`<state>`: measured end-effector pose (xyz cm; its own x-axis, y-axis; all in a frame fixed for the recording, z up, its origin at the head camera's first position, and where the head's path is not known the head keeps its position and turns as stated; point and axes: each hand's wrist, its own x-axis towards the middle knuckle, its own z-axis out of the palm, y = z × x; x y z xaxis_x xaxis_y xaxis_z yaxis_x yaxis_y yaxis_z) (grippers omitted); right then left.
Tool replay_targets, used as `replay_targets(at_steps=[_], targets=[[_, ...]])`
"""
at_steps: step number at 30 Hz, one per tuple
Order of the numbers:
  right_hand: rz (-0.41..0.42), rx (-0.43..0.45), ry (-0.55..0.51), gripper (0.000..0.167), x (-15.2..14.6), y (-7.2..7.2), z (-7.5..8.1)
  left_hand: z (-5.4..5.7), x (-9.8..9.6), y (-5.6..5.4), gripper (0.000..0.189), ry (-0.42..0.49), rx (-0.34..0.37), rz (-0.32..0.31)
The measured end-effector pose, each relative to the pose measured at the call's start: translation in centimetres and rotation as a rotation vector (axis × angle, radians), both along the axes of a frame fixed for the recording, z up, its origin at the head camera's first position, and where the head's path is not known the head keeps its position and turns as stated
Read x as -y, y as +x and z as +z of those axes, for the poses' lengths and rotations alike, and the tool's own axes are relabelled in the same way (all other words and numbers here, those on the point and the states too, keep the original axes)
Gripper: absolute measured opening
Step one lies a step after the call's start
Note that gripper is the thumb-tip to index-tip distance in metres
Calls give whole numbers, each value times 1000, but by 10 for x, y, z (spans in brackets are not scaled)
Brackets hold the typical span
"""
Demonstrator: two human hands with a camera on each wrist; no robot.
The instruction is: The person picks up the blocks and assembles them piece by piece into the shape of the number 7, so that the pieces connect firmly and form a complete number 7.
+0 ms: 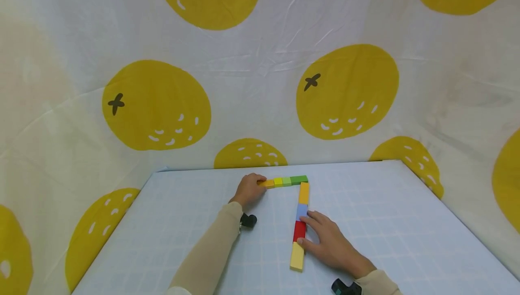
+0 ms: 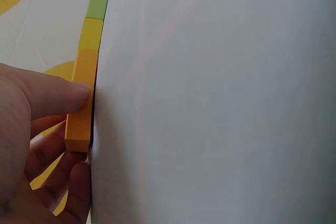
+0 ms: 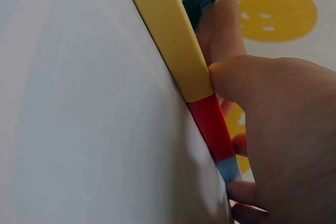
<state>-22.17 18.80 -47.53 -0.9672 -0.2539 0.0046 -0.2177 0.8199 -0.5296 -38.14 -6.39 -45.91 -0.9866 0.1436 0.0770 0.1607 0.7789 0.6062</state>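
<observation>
Two rows of coloured blocks meet at a corner on the table. The far row runs orange block point(image 1: 269, 184), yellow block point(image 1: 278, 182), light green block point(image 1: 286, 181) and green block point(image 1: 299, 179). Toward me runs a second row: yellow-orange block point(image 1: 304, 193), blue block point(image 1: 301, 211), red block point(image 1: 299, 229) and pale yellow block point(image 1: 297, 258). My left hand point(image 1: 248, 189) pinches the orange block, thumb on its face and fingers behind. With loosely bent fingers, my right hand point(image 1: 331, 241) touches the second row's right side, thumb at the pale yellow block, fingertips by the blue one.
The table point(image 1: 183, 222) has a pale blue checked cover. Behind it hangs a white cloth point(image 1: 252, 105) with large yellow fruit prints. Dark devices are strapped to the left wrist point(image 1: 248, 220) and right wrist point(image 1: 346, 287).
</observation>
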Motion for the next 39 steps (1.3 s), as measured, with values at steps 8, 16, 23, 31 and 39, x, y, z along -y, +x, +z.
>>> replay_targets(at_steps=[8,16,23,31,39], targets=[[7,-24,-1,69,-2,1,-1,-2,0,0,31,5,-15,-26],[8,-17,-9,67,0,1,-2,-5,5,4,40,82,5,-44],[13,-19,3,67,1,1,-1,-6,19,9,36,250,7,6],[12,-13,0,68,1,2,0,0,28,28,22,262,-20,-38],[9,-12,3,71,1,1,0,6,37,53,24,210,-5,-119]])
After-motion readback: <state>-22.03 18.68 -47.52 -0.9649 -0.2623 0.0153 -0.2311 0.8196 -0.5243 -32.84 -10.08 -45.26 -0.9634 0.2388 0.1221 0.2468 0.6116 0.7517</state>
